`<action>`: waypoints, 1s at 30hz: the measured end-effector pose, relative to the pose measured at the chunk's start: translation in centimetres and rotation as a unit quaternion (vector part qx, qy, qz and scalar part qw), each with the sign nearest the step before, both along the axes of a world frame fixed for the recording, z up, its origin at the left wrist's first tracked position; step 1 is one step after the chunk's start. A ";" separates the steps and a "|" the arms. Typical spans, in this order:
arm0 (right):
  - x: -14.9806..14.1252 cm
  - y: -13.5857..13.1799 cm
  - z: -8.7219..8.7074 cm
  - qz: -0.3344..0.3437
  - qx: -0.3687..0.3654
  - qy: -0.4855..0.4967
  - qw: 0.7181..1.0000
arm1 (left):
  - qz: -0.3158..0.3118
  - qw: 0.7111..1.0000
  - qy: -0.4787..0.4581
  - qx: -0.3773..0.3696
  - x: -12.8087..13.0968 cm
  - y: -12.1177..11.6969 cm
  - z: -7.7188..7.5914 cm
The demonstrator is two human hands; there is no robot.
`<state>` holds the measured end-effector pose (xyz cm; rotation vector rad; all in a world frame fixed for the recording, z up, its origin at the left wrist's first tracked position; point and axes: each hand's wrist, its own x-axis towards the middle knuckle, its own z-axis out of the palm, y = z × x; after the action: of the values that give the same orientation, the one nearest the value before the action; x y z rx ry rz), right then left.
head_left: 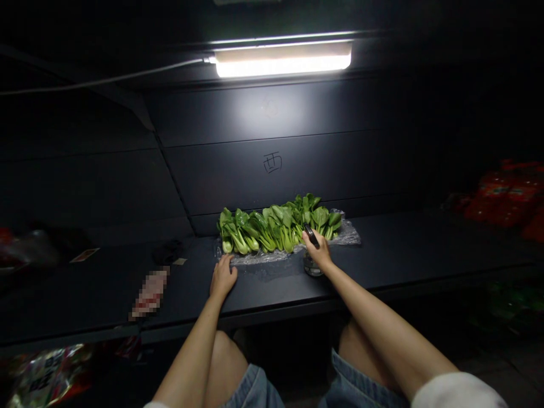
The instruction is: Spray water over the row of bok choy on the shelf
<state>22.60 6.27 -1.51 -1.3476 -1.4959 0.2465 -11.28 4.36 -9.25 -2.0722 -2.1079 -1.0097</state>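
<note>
Right grip [317, 249] closed on spray bottle [313, 266], at front right of leafy greens [278, 228]. Greens in a row on plastic wrap [263, 258], on shelf [272, 286]. Left grip [223, 277] open, palm down at wrap's front-left edge.

L hand [223, 276] palm-down, R hand [318, 249] w/ fingers [305, 237] curled, both arms [378, 320] fwd

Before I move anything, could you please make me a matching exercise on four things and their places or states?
1. leafy green vegetables
2. long white lamp
3. clear bottle with a dark trigger
4. black handwritten character

A. in the right hand's grip
B. on the dark wall panel
C. on clear crinkled plastic film
D. switched on

Pairs: 1-C, 2-D, 3-A, 4-B
</note>
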 end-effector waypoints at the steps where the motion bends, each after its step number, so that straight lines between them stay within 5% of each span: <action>1: -0.3 -0.1 0.0 0.009 0.001 -0.002 1.000 | 0.002 1.000 -0.002 -0.001 0.0 0.0 0.0; 30: -5.8 -0.3 0.5 0.100 0.019 0.018 0.995 | -0.005 0.999 -0.047 0.016 0.1 0.0 0.0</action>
<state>16.84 5.98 -1.01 -1.1587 -1.5987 0.3666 -11.21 4.37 -9.21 -2.0614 -2.1102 -1.1577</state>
